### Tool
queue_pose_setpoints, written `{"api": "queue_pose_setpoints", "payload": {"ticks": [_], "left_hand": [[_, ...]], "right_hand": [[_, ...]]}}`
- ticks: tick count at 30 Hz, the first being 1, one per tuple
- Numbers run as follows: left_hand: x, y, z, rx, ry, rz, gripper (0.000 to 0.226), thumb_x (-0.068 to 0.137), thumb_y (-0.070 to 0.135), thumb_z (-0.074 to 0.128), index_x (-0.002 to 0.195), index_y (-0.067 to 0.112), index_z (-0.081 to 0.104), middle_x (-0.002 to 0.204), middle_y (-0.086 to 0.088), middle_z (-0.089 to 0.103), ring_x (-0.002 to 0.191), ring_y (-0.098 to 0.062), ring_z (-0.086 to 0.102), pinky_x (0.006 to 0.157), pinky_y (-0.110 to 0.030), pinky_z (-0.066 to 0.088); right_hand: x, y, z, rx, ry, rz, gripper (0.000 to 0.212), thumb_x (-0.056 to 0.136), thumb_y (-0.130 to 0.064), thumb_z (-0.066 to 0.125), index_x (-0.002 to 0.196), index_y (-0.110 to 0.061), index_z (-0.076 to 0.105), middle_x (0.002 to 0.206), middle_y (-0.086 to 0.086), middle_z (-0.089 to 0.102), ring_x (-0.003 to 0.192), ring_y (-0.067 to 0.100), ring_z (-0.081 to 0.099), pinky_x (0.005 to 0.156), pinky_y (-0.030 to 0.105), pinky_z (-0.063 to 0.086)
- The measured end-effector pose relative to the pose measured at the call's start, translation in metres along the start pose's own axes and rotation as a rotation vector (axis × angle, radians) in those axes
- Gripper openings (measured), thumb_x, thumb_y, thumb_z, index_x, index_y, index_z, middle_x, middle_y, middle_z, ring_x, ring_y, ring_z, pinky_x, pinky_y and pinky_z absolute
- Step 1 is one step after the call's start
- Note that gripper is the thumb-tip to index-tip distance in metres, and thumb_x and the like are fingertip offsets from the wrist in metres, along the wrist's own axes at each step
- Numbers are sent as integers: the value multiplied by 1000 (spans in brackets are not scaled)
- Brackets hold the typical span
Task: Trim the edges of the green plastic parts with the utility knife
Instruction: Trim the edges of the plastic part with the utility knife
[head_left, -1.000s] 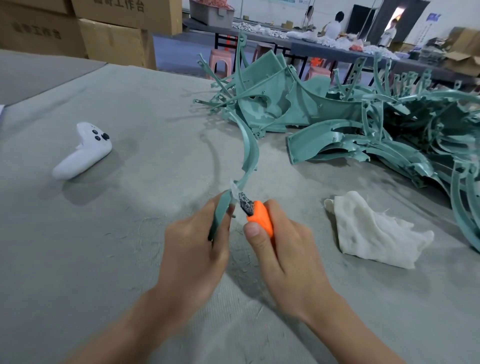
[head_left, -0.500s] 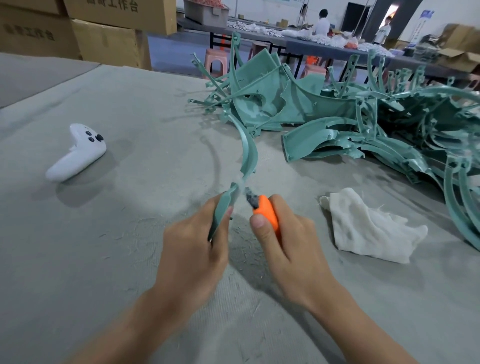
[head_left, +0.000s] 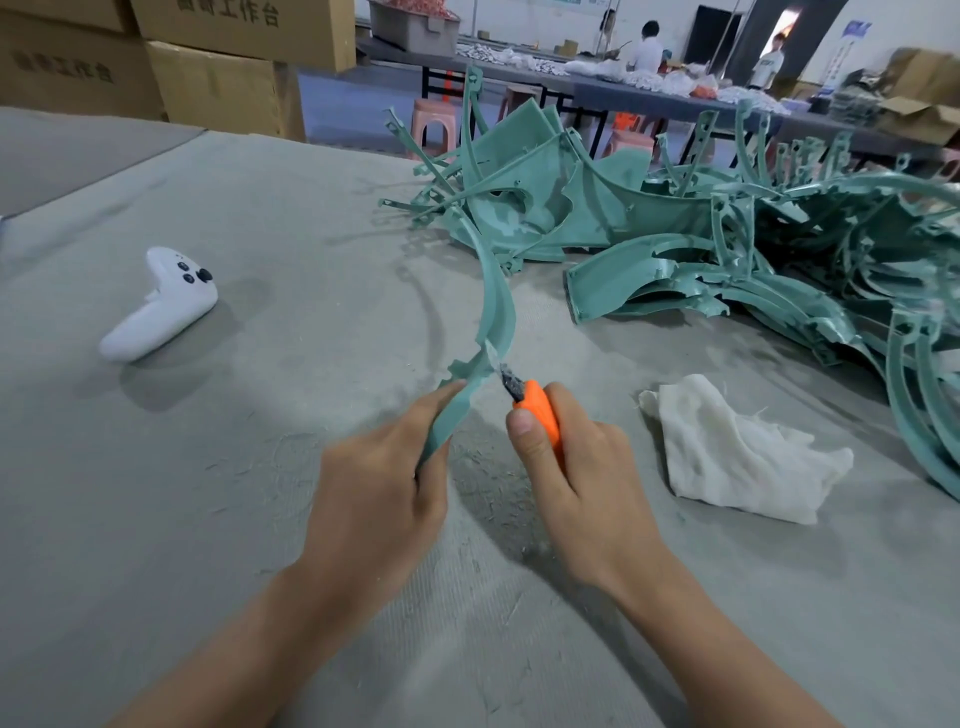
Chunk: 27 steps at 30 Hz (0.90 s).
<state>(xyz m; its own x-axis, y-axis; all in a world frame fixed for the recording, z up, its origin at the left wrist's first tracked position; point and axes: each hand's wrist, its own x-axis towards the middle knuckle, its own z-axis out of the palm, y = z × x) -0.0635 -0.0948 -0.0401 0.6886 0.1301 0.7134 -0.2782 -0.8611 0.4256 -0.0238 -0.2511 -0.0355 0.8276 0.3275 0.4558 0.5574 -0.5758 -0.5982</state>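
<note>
My left hand (head_left: 376, 483) grips the lower end of a long curved green plastic strip (head_left: 496, 306) that arcs up and away over the grey table. My right hand (head_left: 582, 483) holds an orange utility knife (head_left: 537, 413), thumb on its back. The short blade tip touches the strip's edge just above my left fingers. A big heap of green plastic parts (head_left: 727, 249) lies at the far right of the table.
A white game controller (head_left: 161, 306) lies at the left. A crumpled white cloth (head_left: 737, 452) sits right of my right hand. Cardboard boxes (head_left: 208, 67) stand at the back left. Beyond the table edge are pink stools, another long table and people.
The knife blade has slid up along the strip's edge, away from my left fingers. The strip stays in my left hand's grip.
</note>
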Motion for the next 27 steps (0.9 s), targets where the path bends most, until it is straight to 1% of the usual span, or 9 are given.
{"api": "queue_pose_setpoints", "payload": {"ticks": [2,4,8,12,14,17,19,23,27], "left_hand": [[-1,1,1,-8,11,4,30,80,5,59,107,1,71,52,-5,57,70,-18,45,58,-11,24],[0,2,2,-8,24,6,29,80,4,59,106,1,71,53,-8,57,71,-20,44,58,-12,26],[2,-1,0,11,20,-17,29,76,-2,62,103,-1,70,52,-9,55,71,-22,43,58,-14,25],[1,-3,-1,-47,20,-26,28,84,8,51,103,0,70,51,1,44,63,-13,38,57,-7,26],[-1,-4,0,-17,42,7,29,79,0,60,106,0,70,55,-4,57,66,-16,42,60,-11,27],[-2,-5,3,19,51,60,38,71,-5,65,109,0,70,62,-9,65,72,-23,44,59,-20,33],[-2,-7,4,15,55,57,34,77,-1,60,110,3,70,63,-8,65,71,-23,43,58,-23,34],[0,-10,1,-20,15,-36,40,82,12,45,114,9,69,71,-4,70,70,-21,48,58,-25,37],[2,-10,-2,-9,-5,-61,37,81,9,49,112,7,70,66,-6,67,69,-21,47,56,-20,33]], "right_hand": [[3,5,-4,-45,28,46,43,95,-65,27,72,-29,30,50,-7,36,47,14,38,51,32,26],[4,7,-7,-49,55,48,42,95,-64,27,72,-28,29,50,-7,35,46,14,38,50,31,25],[-2,-5,-5,51,17,-86,40,99,-57,32,76,-24,35,53,-9,33,47,15,37,49,30,27],[-7,-13,3,77,-62,-121,46,99,-59,31,81,-18,41,56,-9,35,48,15,39,48,41,35],[-5,-9,1,63,-46,-88,46,99,-58,32,80,-17,41,55,-7,36,49,17,39,49,43,35],[1,2,-4,6,-13,-17,47,97,-60,30,77,-19,38,54,-5,37,50,18,40,51,40,33],[4,7,-8,-14,21,12,46,96,-62,30,74,-21,35,52,-6,35,48,15,38,51,35,29],[0,2,-9,94,29,-99,41,100,-53,34,74,-22,34,53,-6,32,47,14,35,50,26,24],[-7,-9,-1,115,-63,-158,47,100,-58,32,78,-18,39,54,-9,33,47,16,37,46,32,28]]}}
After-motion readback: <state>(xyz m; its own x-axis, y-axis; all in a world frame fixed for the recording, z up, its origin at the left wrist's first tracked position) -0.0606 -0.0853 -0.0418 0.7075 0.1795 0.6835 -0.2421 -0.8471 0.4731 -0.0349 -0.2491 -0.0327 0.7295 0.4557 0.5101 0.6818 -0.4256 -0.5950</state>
